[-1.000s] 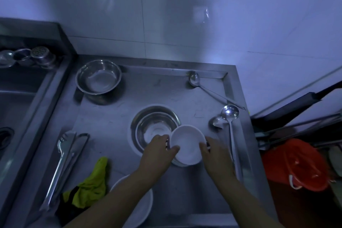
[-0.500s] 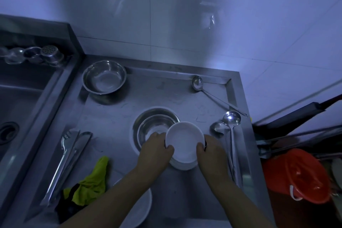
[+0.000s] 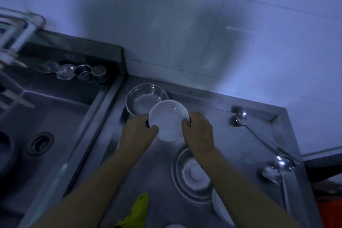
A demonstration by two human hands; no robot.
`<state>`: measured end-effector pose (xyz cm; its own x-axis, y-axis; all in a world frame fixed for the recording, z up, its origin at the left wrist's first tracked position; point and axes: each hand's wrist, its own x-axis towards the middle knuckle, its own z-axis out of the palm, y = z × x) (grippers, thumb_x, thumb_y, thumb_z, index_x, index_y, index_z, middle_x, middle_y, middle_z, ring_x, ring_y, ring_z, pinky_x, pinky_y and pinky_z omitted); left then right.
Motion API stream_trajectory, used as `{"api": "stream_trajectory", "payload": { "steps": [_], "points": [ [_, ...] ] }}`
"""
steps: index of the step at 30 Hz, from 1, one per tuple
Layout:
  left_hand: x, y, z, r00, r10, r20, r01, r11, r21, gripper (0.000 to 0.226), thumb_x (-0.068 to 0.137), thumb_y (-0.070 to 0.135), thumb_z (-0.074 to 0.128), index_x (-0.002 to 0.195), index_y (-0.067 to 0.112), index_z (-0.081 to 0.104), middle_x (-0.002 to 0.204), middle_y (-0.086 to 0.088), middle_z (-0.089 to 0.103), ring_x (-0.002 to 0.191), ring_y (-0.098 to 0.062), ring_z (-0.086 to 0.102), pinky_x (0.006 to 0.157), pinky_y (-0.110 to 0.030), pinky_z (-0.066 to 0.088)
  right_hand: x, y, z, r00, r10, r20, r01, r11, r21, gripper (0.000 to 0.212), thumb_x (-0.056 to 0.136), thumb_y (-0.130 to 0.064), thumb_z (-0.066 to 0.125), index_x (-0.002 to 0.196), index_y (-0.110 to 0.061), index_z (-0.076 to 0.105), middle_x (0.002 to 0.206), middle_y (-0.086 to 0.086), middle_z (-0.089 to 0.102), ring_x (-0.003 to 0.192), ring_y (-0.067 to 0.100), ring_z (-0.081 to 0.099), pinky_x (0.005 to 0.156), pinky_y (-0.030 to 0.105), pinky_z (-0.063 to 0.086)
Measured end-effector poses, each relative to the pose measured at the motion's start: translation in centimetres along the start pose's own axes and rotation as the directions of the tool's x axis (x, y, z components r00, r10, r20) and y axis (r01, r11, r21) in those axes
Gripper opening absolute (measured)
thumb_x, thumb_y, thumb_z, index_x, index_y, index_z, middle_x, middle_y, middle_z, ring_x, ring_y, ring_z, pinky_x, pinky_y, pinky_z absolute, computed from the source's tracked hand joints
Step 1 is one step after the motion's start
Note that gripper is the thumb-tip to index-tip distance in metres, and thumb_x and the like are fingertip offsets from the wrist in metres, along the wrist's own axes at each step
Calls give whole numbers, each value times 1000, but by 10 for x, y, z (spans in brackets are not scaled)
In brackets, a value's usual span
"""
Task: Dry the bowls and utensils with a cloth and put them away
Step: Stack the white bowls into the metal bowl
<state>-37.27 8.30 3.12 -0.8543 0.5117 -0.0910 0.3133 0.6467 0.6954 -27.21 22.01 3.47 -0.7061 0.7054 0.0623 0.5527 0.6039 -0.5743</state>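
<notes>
Both hands have carried the white bowl (image 3: 167, 120) away from the recessed steel bowl (image 3: 194, 174) toward the steel bowl (image 3: 146, 98) at eleven o'clock on the steel counter (image 3: 240, 144). Left hand (image 3: 137, 133) and right hand (image 3: 199, 131) clasp its rim from opposite sides (thumbs inside). A yellow-green cloth (image 3: 137, 211) lies at six o'clock; ladles (image 3: 277, 168) rest at three.

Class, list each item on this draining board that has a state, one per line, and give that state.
White bowl: upright, lifted, gripped by left hand and right hand.
Steel bowl: upright, empty.
Yellow cloth: crumpled, unheld.
Ladles: lying flat.
</notes>
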Motion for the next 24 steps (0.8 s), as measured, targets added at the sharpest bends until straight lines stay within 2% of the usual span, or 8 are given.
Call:
{"api": "stream_trajectory", "payload": {
  "steps": [3,6,8,11,16,18,21,24],
  "points": [
    [42,-23,-15,1000,-22,-1,22,998,-60,8,73,22,58,65,21,59,56,9,57,54,-4,52,45,-20,34,37,-22,35,1000,5,8,-5,1000,-16,18,93,-14,47,88,-2,58,86,8,52,77,26,52,64,28,32],
    [85,-42,-17,999,-45,14,46,997,-68,12,73,19,58,62,21,56,56,6,56,55,-15,53,46,-24,33,71,-34,68,1000,18,23,-17,998,-67,21,94,-16,45,92,0,59,94,15,58,85,31,55,66,29,32],
    [112,-54,-14,998,-58,27,58,998,-32,6,76,17,58,72,13,60,64,-1,59,62,-21,54,48,-25,34,91,-37,86,999,26,26,-24,995,-93,24,95,-17,44,94,1,60,96,17,61,88,31,57,67,29,33],
    [142,-70,-5,995,-53,84,54,999,-8,6,80,16,55,82,10,57,73,-5,59,65,-21,51,49,-25,31,112,-37,111,996,67,56,-60,992,-111,25,96,-18,44,97,1,60,96,16,62,89,30,58,68,30,36],
    [170,-87,7,992,-27,124,17,997,81,16,85,14,51,96,5,59,90,-13,64,71,-21,48,58,-27,32,129,-32,138,988,108,107,-94,987,-130,20,95,-17,45,77,-9,46,80,9,49,73,22,46,62,28,29],
    [175,-90,9,991,-14,136,-3,993,121,23,87,14,49,105,3,58,97,-16,64,77,-25,53,62,-29,37,133,-31,144,986,120,119,-103,985,-141,20,95,-17,45,79,-7,50,84,12,55,74,22,48,62,28,32],
    [178,-91,12,990,8,142,-31,986,163,32,88,13,48,118,2,54,105,-19,64,94,-33,59,77,-35,47,137,-29,150,983,129,131,-108,982,-156,22,95,-18,44,87,-2,56,91,14,60,82,27,57,63,28,33],
    [182,-89,16,989,1,151,-35,974,222,33,90,9,44,121,-1,49,105,-21,64,93,-34,60,76,-34,46,140,-29,154,982,142,125,-120,977,-174,23,95,-18,44,92,-1,58,96,16,61,88,29,58,66,28,34]
  ]
}}
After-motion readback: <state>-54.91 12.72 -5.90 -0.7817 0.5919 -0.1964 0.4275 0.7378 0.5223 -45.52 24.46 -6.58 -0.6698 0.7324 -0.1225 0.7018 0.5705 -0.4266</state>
